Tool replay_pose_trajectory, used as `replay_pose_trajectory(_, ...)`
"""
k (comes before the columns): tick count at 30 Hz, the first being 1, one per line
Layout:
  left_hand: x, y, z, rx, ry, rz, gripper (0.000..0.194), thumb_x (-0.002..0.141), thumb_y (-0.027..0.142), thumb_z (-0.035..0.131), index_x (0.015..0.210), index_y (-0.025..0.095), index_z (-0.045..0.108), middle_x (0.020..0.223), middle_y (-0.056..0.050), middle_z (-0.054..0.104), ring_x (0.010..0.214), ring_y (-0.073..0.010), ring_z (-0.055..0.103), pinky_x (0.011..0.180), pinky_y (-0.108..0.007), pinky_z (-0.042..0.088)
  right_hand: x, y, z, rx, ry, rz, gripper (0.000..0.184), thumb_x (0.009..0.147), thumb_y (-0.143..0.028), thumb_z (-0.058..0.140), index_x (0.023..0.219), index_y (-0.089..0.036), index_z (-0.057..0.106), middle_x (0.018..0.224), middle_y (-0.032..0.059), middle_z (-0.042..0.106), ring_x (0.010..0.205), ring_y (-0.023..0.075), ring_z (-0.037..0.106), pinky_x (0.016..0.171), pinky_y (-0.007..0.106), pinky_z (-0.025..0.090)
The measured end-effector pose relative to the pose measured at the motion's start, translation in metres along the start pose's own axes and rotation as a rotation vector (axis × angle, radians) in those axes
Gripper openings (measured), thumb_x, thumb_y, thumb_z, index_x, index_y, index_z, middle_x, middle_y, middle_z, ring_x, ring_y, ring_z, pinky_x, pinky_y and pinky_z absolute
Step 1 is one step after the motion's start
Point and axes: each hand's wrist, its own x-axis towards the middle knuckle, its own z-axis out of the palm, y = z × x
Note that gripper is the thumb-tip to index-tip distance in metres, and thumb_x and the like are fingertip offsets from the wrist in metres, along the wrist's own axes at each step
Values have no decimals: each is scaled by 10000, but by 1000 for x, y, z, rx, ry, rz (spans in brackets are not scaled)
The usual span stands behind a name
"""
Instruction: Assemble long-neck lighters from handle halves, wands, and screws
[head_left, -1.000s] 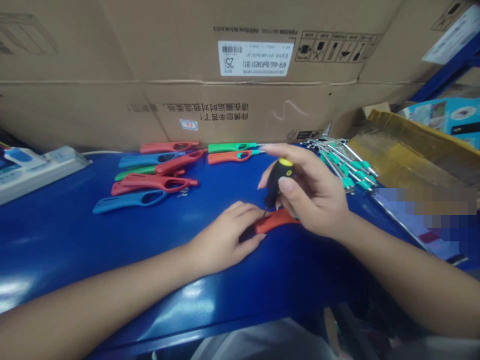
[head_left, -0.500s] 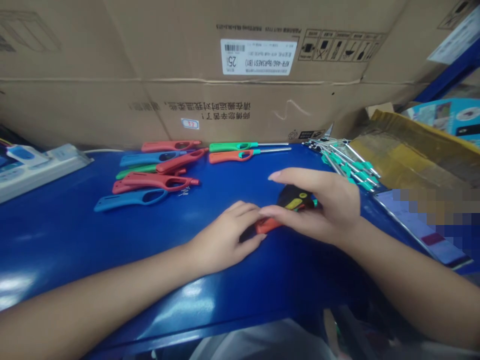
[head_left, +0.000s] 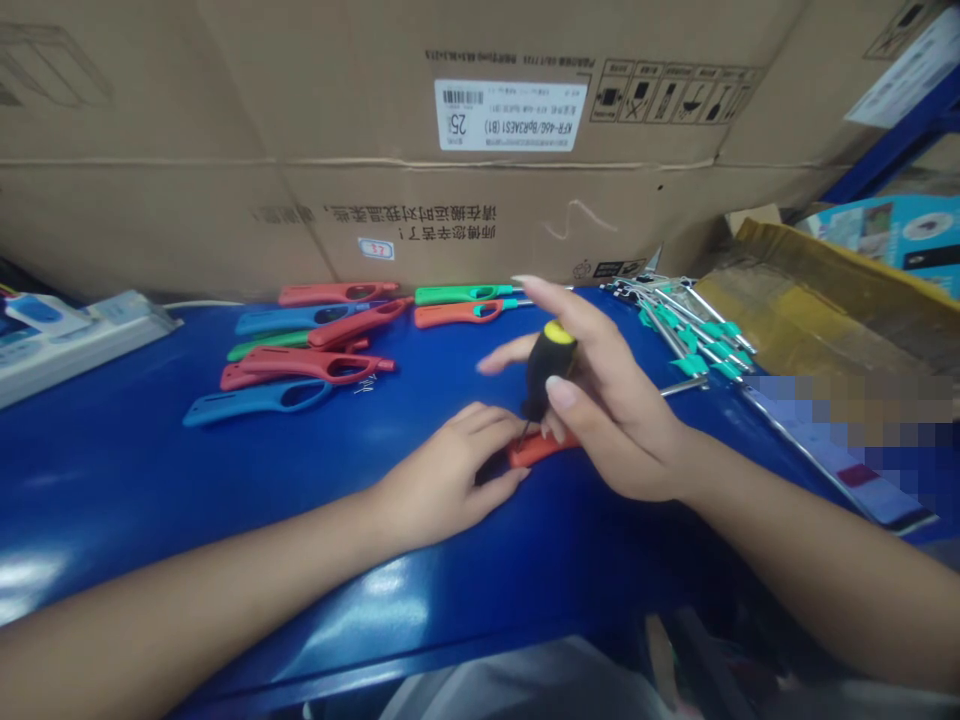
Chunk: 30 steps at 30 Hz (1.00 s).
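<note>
My left hand point(head_left: 450, 480) rests on the blue table, its fingers and thumb closed around the near end of an orange gas lighter point(head_left: 538, 449). My right hand point(head_left: 630, 430) grips a short screwdriver point(head_left: 547, 372) with a black and yellow handle between thumb and fingers. It stands nearly upright, slightly tilted, with its thin shaft reaching down to the lighter's handle; whether the tip sits in a screw is too small to tell. The right hand covers the lighter's middle, and a metal tube point(head_left: 684, 386) shows beyond it.
Several red, blue and green lighter handles point(head_left: 259, 402) lie at the left. Green and orange lighters point(head_left: 457, 314) with tubes lie at the back. Metal tubes with green parts point(head_left: 694, 335) are piled at right, beside a taped carton point(head_left: 817, 300). A power strip point(head_left: 90, 335) stands far left.
The screwdriver, which lay low under my right hand, now stands upright with its shaft down at the orange lighter. My right fingers have closed around its handle. The left hand stays put.
</note>
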Motion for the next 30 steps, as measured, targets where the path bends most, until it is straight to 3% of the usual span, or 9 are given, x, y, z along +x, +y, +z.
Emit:
replay_pose_trajectory(5,-1,0,0,-1,21,20,251,994,232,600,1241,194,608,1195,-85,666,1100,-231,612,995,-411,505,1,1,0,-134,180,-164,421,931,-234,710,1335,-261,594,1055,43,764,741,160,721,693,276,626)
replay_pose_trajectory(10,1,2,-1,7,-3,-3,295,986,224,607,1279,190,609,1179,-91,682,1090,-238,616,999,-427,512,3,1,-3,66,36,-3,457,1053,-201,414,1505,-244,462,1298,85,700,918,168,733,766,312,634)
replay_pose_trajectory(14,0,1,-1,1,-1,2,306,991,246,603,1294,201,605,1246,-98,674,1156,-251,612,1040,-439,498,5,2,-6,-113,162,-119,369,972,-252,638,1339,-275,620,1051,34,777,747,154,719,671,277,621)
replay_pose_trajectory(16,0,1,-1,-5,5,6,312,989,245,609,1297,194,601,1253,-102,674,1170,-252,610,1052,-438,491,5,3,-6,-219,225,-167,351,963,-266,660,1313,-282,638,1031,33,785,759,166,723,708,291,625)
replay_pose_trajectory(20,0,1,-1,-13,1,-4,287,983,230,616,1266,184,613,1211,-95,684,1127,-241,616,1024,-426,505,4,5,-5,-67,62,-13,456,1078,-281,395,1531,-259,436,1299,80,706,954,192,737,792,341,636)
replay_pose_trajectory(22,0,1,-1,-7,-6,-8,306,985,232,613,1287,184,610,1221,-98,677,1134,-242,611,1032,-428,500,4,5,-3,-33,53,-17,440,1064,-294,456,1502,-257,471,1275,79,713,915,186,737,741,328,637)
replay_pose_trajectory(26,-1,0,0,5,4,10,338,996,244,596,1326,171,591,1268,-116,658,1163,-250,602,1046,-438,489,5,3,-5,-177,245,-162,398,888,-278,772,1271,-271,663,999,30,785,693,160,700,631,283,606)
replay_pose_trajectory(28,-1,0,0,14,8,17,321,998,247,594,1309,169,598,1245,-112,662,1145,-247,606,1023,-428,498,6,2,-7,-132,221,-177,396,922,-269,726,1311,-275,649,1009,32,788,705,161,706,647,285,608)
replay_pose_trajectory(30,0,0,-1,22,-1,5,308,998,250,598,1296,172,607,1195,-101,670,1104,-238,611,998,-416,505,7,1,-9,16,102,-100,416,1014,-254,563,1430,-265,565,1175,61,759,800,162,727,681,291,617)
